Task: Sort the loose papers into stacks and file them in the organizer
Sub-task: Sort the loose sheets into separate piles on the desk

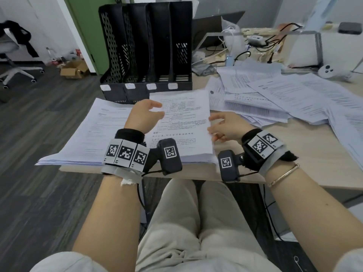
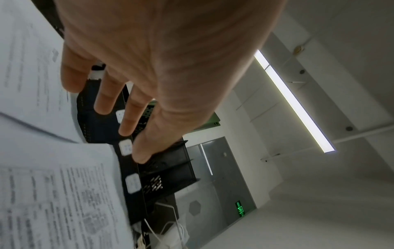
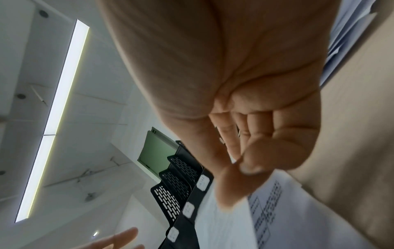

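A black organizer [image 1: 145, 46] with several upright slots stands at the table's back left. A thick stack of printed papers [image 1: 182, 122] lies in front of it. My left hand [image 1: 151, 111] hovers at the stack's left edge, its fingers [image 2: 127, 121] straight, spread and holding nothing. At the stack's right edge is my right hand [image 1: 220, 126], fingers loosely curled, with nothing visibly gripped. In the right wrist view its thumb and fingers [image 3: 230, 185] hang just above the top sheet [image 3: 277, 210]. A second stack [image 1: 94, 130] lies to the left. Loose papers [image 1: 284, 95] spread across the right.
The left stack overhangs the table's left edge. Behind the loose papers are a laptop [image 1: 214, 30], tangled cables [image 1: 271, 42], a white box [image 1: 306, 50] and a small white round device [image 1: 328, 71]. An office chair [image 1: 13, 55] and a cardboard box [image 1: 72, 70] stand on the floor at left.
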`<control>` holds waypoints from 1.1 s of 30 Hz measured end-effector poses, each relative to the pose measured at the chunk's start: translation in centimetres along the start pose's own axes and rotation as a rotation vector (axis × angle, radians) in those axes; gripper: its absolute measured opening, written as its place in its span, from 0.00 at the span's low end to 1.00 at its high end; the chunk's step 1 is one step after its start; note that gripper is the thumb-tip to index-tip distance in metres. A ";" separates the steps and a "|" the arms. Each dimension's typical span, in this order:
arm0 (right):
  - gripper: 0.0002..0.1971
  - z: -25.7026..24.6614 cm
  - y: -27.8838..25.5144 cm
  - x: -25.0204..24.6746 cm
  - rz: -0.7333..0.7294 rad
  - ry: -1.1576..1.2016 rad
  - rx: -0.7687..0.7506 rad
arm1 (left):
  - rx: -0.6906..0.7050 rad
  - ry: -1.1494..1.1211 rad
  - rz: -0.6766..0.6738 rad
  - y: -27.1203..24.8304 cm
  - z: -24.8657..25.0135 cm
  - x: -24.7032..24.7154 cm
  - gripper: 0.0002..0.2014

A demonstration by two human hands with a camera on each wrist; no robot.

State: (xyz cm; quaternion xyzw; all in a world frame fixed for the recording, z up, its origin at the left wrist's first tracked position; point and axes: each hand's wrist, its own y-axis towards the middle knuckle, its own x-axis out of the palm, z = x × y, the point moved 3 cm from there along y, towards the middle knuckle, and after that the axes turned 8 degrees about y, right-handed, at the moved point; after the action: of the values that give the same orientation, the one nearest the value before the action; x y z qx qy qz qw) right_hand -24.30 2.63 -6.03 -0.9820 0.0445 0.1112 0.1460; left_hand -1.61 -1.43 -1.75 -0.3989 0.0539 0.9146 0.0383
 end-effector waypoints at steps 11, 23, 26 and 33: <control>0.13 0.2 -1.2 -9.4 0.249 -0.180 -0.113 | 0.146 -0.050 -0.201 1.8 7.6 6.1 0.16; 0.15 4.7 -2.3 -19.6 0.478 -0.432 0.195 | 0.254 -0.079 -0.375 2.6 14.9 14.0 0.14; 0.17 5.2 -2.3 -20.2 0.468 -0.503 0.277 | 0.265 -0.090 -0.402 2.4 15.9 15.3 0.14; 0.16 4.1 -2.8 -20.3 0.492 -0.457 0.134 | 0.211 -0.186 -0.429 2.3 16.7 17.3 0.16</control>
State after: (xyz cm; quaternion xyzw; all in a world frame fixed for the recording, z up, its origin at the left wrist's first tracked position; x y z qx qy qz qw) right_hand -44.57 7.60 -4.38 -0.8797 0.2533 0.3571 0.1853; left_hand -25.71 -1.06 -3.05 -0.3090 0.0595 0.9076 0.2780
